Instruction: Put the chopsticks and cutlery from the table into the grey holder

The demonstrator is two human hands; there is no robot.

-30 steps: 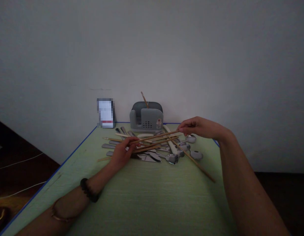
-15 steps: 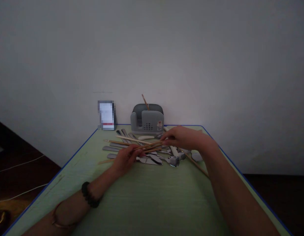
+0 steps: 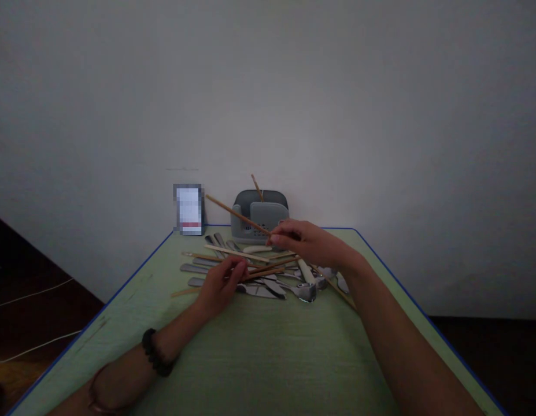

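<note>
My right hand (image 3: 310, 243) pinches one wooden chopstick (image 3: 237, 215), which is lifted off the pile and slants up to the left in front of the grey cutlery holder (image 3: 259, 216). A single chopstick stands inside that holder. My left hand (image 3: 220, 285) rests closed on a bundle of wooden chopsticks (image 3: 268, 267) lying across the pile of metal spoons and knives (image 3: 289, 283) on the green table (image 3: 259, 352). I wear a dark bead bracelet on the left wrist.
A small white card (image 3: 188, 209) stands against the wall at the table's back left. A loose chopstick (image 3: 337, 286) lies to the right under my right arm. The blue table edge drops to a dark floor with white cables at left.
My right hand moved left from the bundle's right end and lifted one chopstick, its far end swinging up toward the holder. My left hand stayed on the bundle.
</note>
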